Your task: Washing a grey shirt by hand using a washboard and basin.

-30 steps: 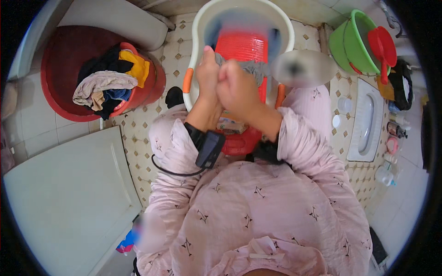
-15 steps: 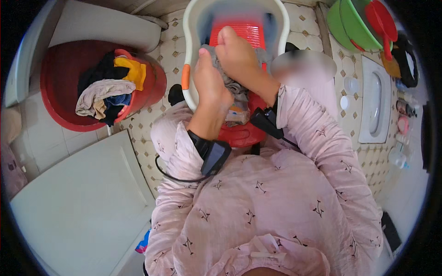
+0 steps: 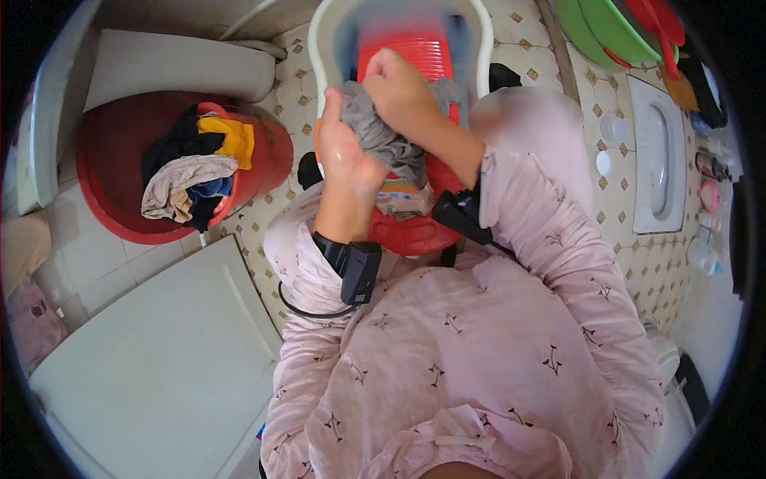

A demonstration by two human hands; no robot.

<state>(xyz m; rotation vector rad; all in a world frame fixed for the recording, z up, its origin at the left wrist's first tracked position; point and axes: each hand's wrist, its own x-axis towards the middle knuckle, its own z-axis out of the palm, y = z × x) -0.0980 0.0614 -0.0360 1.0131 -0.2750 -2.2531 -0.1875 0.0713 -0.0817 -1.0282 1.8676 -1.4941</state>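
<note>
My right hand is closed in a fist on a wet grey cloth, above a red ribbed washboard. Beside the cloth, to its left, my left hand is turned palm up with its thumb out and a little lather on the palm. Its other fingers are mostly hidden, with the cloth against them. The washboard leans in a white tub of cloudy water. Below the cloth, an orange and white packet lies on the red plastic.
At left, a large red bucket lies tilted, with dark, yellow and beige clothes at its mouth. A green basin with a red dipper is at the upper right, near a white squat toilet. A pale panel fills the lower left.
My left hand has rolled outward, so its palm now shows. More of the grey cloth is spread between the hands. My right fist has barely moved.
</note>
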